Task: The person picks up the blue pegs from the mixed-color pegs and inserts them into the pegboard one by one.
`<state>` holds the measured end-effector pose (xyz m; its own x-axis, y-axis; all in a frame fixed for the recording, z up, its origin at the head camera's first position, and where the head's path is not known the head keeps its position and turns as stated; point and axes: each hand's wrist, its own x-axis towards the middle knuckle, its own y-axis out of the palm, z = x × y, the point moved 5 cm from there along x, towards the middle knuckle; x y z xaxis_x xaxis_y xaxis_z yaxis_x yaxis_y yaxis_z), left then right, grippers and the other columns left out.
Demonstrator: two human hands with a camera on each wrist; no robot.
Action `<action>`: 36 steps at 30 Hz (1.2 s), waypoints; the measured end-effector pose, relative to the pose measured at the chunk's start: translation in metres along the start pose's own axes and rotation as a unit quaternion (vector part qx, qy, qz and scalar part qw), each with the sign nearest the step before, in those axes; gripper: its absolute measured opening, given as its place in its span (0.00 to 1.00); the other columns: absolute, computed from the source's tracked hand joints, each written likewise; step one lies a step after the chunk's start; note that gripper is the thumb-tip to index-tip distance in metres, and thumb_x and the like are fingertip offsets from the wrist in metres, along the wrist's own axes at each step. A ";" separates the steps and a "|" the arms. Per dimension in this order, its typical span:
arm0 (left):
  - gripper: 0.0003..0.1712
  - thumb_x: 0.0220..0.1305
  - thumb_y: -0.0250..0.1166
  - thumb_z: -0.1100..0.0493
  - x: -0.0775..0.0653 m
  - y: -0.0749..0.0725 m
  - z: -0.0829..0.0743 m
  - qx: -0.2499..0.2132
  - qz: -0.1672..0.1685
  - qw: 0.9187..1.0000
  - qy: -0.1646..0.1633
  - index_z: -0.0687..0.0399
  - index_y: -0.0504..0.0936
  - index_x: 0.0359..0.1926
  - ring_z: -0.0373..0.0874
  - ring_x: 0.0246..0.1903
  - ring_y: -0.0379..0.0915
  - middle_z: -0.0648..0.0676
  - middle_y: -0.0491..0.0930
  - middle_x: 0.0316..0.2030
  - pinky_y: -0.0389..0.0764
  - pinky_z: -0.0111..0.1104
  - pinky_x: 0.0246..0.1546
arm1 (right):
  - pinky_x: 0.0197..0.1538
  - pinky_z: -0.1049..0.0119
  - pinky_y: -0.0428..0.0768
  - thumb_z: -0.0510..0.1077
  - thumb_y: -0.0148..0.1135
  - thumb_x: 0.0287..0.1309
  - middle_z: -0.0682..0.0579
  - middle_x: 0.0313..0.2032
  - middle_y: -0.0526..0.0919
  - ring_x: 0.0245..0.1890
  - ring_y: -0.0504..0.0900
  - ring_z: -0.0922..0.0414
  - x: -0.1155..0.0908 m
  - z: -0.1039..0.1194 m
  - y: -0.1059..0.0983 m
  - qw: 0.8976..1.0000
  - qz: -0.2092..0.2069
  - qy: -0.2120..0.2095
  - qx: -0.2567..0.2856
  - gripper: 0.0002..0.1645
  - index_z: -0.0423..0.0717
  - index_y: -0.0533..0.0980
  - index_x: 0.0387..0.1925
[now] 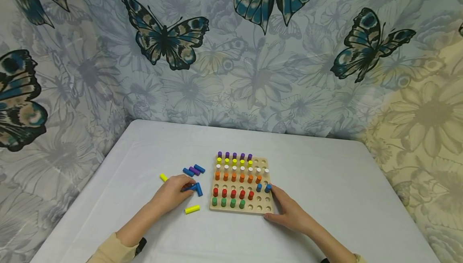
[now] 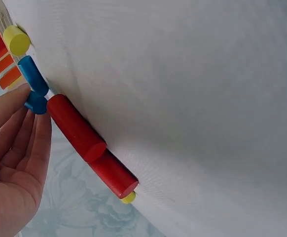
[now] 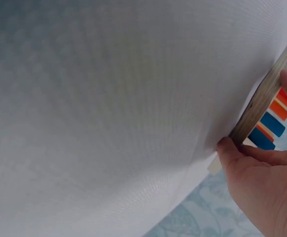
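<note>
A blue peg point(image 2: 36, 102) is pinched between the thumb and fingertips of my left hand point(image 1: 170, 194), left of the wooden pegboard point(image 1: 235, 211). A second blue peg point(image 1: 199, 189) lies right against it on the table. Two red pegs point(image 2: 77, 128) lie by the left fingertips in the left wrist view; the hand hides them in the head view. My right hand point(image 1: 291, 211) holds the board's right edge, thumb at the near corner and fingers along the side. Two blue pegs point(image 1: 259, 187) stand at the right end of an otherwise unfilled row.
Rows of purple, yellow, white, orange, red and green pegs point(image 1: 224, 202) stand in the board. Beyond the left hand lie two blue pegs point(image 1: 199, 168) around a purple peg point(image 1: 194, 171). One yellow peg point(image 1: 192, 209) lies nearer, another yellow peg point(image 1: 164, 177) farther left.
</note>
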<state>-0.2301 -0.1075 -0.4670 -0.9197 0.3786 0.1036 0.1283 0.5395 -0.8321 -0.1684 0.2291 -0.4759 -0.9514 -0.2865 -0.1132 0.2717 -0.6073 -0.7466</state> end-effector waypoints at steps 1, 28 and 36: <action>0.14 0.55 0.74 0.63 0.000 0.000 0.000 -0.009 -0.004 1.000 0.001 0.55 0.85 0.44 0.36 0.32 0.73 0.45 0.81 0.35 0.81 0.31 0.38 | 0.67 0.39 0.58 0.56 0.71 0.54 0.34 0.70 0.57 0.70 0.55 0.35 0.000 0.000 0.000 1.000 -0.001 0.001 0.000 0.57 0.35 0.53 0.73; 0.16 0.59 0.71 0.55 0.009 -0.004 -0.016 -0.280 -0.017 0.959 -0.052 0.49 0.84 0.49 0.41 0.41 0.80 0.46 0.84 0.41 0.81 0.28 0.40 | 0.67 0.40 0.58 0.55 0.71 0.54 0.34 0.71 0.57 0.70 0.55 0.36 -0.001 0.002 0.000 1.000 -0.002 -0.001 0.004 0.56 0.34 0.53 0.73; 0.16 0.60 0.71 0.56 0.020 0.005 -0.033 -0.310 -0.019 0.951 -0.012 0.53 0.83 0.49 0.44 0.44 0.80 0.49 0.84 0.43 0.82 0.29 0.40 | 0.67 0.40 0.58 0.55 0.71 0.54 0.34 0.71 0.57 0.70 0.55 0.36 -0.001 0.002 0.001 1.000 -0.002 0.000 0.009 0.56 0.35 0.53 0.73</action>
<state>-0.2362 -0.0726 -0.4512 -0.9353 0.3367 0.1085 0.2818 0.8946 -0.3469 -0.1669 0.2276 -0.4754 -0.9527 -0.2831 -0.1102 0.2698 -0.6212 -0.7357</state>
